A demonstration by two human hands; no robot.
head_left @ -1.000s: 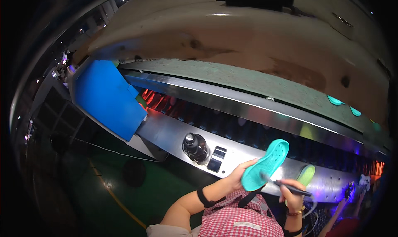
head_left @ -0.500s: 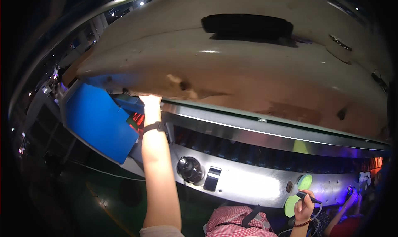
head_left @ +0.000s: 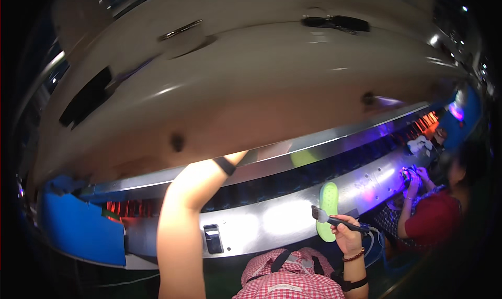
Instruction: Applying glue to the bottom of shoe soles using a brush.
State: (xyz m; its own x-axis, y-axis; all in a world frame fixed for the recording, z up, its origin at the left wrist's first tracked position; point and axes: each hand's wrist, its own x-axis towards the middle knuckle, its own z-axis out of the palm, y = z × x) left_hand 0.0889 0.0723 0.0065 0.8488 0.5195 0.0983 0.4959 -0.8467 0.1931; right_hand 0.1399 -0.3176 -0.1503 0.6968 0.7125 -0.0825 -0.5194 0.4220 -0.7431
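My left forearm reaches up under the lower edge of a large grey-brown hood [head_left: 251, 90]. A dark band is at its wrist, and my left hand is hidden behind the hood. Held in my right hand [head_left: 347, 237] is a flat brush [head_left: 325, 217] with dark bristles and a black handle, its tip pointing left. A pale cord runs near the handle's end. Behind the brush lies a light green shoe sole [head_left: 329, 197] on the metal ledge [head_left: 251, 220], partly covered by the brush and fingers.
A dark conveyor [head_left: 266, 185] runs between ledge and hood. A black rectangular switch [head_left: 213, 239] is set into the ledge. Blue panels [head_left: 78, 226] stand at both ends, with red glow beside them. At right, a person in a red sleeve [head_left: 426, 215] works under purple light, near white pieces [head_left: 419, 145].
The view has swung to the right. My left hand has passed out of sight under the hood. The brush in my right hand is now farther left, across the sole's middle.
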